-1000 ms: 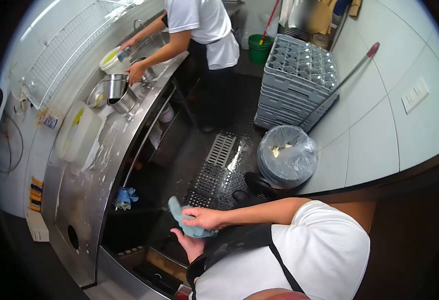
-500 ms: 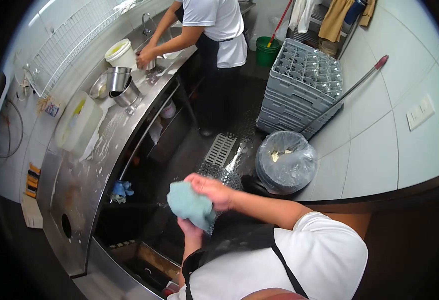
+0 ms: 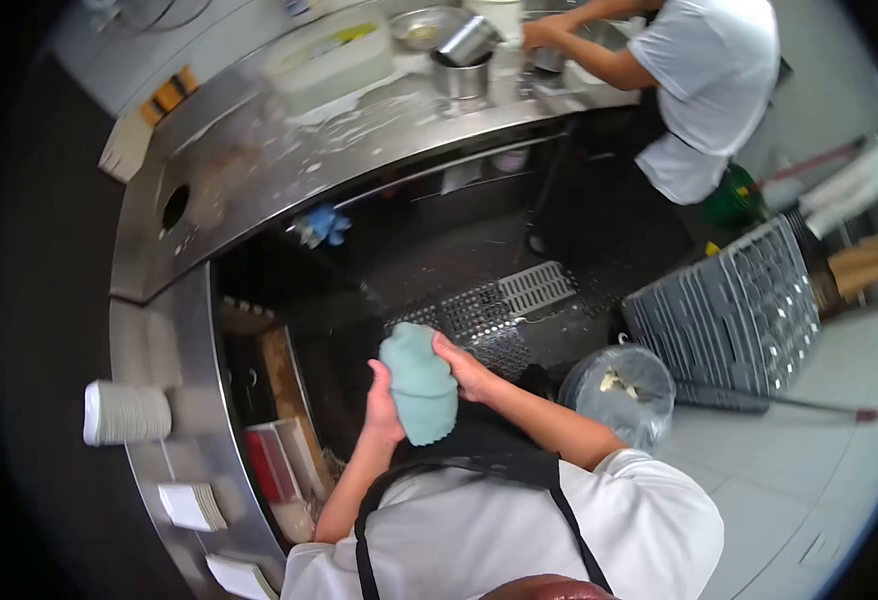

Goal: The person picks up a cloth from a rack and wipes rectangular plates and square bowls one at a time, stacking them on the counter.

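Note:
A pale teal cloth (image 3: 421,388) with a zigzag-cut lower edge is bunched in front of my apron, and both hands grip it. My left hand (image 3: 385,405) holds its left side with the thumb pointing up. On the opposite side, my right hand (image 3: 462,368) presses its thumb and fingers against the upper edge. Whether anything is wrapped inside the cloth cannot be seen.
A wet steel counter (image 3: 359,160) carries a plastic tub (image 3: 329,65) and steel pots (image 3: 462,76). Stacked white dishes (image 3: 129,412) stand on the left counter. A co-worker (image 3: 709,90) is at the far end. A lined bin (image 3: 621,400) and grey crates (image 3: 729,300) are at right.
My view has swung left, bringing the stacked dishes into sight. The cloth has been turned more upright, and my right hand has shifted from over its top to its right side.

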The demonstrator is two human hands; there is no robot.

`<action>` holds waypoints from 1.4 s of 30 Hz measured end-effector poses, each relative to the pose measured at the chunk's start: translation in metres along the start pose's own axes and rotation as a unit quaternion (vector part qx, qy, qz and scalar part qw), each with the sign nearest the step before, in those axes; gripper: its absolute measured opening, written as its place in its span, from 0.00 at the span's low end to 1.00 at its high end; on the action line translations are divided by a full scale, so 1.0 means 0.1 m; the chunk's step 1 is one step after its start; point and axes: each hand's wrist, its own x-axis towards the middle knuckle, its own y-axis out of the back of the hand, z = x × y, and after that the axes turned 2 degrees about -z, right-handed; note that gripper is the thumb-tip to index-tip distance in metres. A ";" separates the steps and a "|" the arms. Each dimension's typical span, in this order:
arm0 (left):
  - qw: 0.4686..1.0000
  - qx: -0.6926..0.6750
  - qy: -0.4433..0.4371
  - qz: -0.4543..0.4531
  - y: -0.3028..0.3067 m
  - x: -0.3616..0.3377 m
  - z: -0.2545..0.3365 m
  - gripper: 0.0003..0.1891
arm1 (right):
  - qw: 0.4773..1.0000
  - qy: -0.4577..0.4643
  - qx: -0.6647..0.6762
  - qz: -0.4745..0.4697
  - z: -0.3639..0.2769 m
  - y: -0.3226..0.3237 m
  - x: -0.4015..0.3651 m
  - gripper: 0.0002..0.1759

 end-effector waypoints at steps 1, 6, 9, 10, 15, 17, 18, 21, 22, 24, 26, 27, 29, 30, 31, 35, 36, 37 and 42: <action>0.999 0.036 -0.036 0.017 0.04 -0.04 -0.09 0.46 | 0.992 -0.032 0.063 -0.103 -0.01 -0.11 0.09 0.38; 0.969 -0.036 -0.210 0.124 0.22 -0.34 0.08 0.42 | 0.989 0.012 -0.143 -0.038 0.09 -0.66 0.56 0.35; 0.822 0.242 -0.236 0.458 0.39 -0.50 0.10 0.44 | 0.988 0.071 -0.134 0.026 0.07 -0.88 0.86 0.27; 0.846 0.222 -0.256 0.412 0.33 -0.60 0.17 0.46 | 0.987 0.076 -0.139 0.019 0.03 -1.01 0.89 0.25; 0.888 0.088 -0.403 0.205 0.19 -0.45 0.25 0.38 | 0.967 0.086 -0.228 -0.069 0.14 -1.21 0.92 0.26; 0.846 0.084 -0.451 0.271 0.38 -0.36 0.29 0.33 | 0.966 0.080 -0.230 -0.081 0.23 -1.37 0.92 0.26; 0.834 0.101 -0.446 0.309 0.40 -0.39 0.33 0.31 | 0.968 0.071 -0.223 -0.084 0.26 -1.44 0.88 0.26; 0.813 0.077 -0.472 0.331 0.44 -0.44 0.41 0.26 | 0.968 0.065 -0.225 -0.092 0.38 -1.53 0.86 0.26; 0.813 0.092 -0.471 0.330 0.48 -0.46 0.42 0.26 | 0.967 0.068 -0.228 -0.092 0.40 -1.54 0.86 0.26; 0.831 0.077 -0.459 0.306 0.52 -0.45 0.44 0.25 | 0.964 0.064 -0.247 -0.069 0.36 -1.57 0.85 0.25; 0.856 0.014 -0.442 0.267 0.57 -0.42 0.46 0.25 | 0.964 0.060 -0.256 -0.040 0.37 -1.55 0.86 0.24; 0.857 0.038 -0.435 0.273 0.62 -0.40 0.44 0.24 | 0.972 0.058 -0.226 -0.032 0.40 -1.48 0.89 0.23; 0.866 0.045 -0.422 0.263 0.64 -0.34 0.42 0.22 | 0.982 0.044 -0.183 -0.027 0.39 -1.44 0.89 0.24; 0.868 0.068 -0.419 0.256 0.82 -0.21 0.34 0.21 | 0.979 0.052 -0.195 -0.038 0.36 -1.38 0.89 0.25; 0.889 0.008 -0.403 0.215 0.54 -0.33 0.42 0.21 | 0.973 0.062 -0.219 -0.032 0.31 -1.39 0.83 0.25; 0.887 0.130 -0.326 0.301 0.84 -0.13 0.27 0.23 | 0.988 0.001 -0.142 -0.060 0.14 -1.15 0.91 0.32; 0.862 0.192 -0.315 0.346 0.88 -0.07 0.26 0.24 | 0.991 -0.013 -0.116 -0.062 0.03 -1.13 0.93 0.33; 0.873 0.137 -0.324 0.338 0.73 -0.20 0.33 0.24 | 0.994 -0.025 -0.068 -0.087 -0.09 -1.09 0.95 0.34; 0.897 0.046 -0.256 0.357 1.17 -0.30 0.16 0.18 | 0.995 0.043 -0.005 0.091 -0.42 -0.24 1.36 0.40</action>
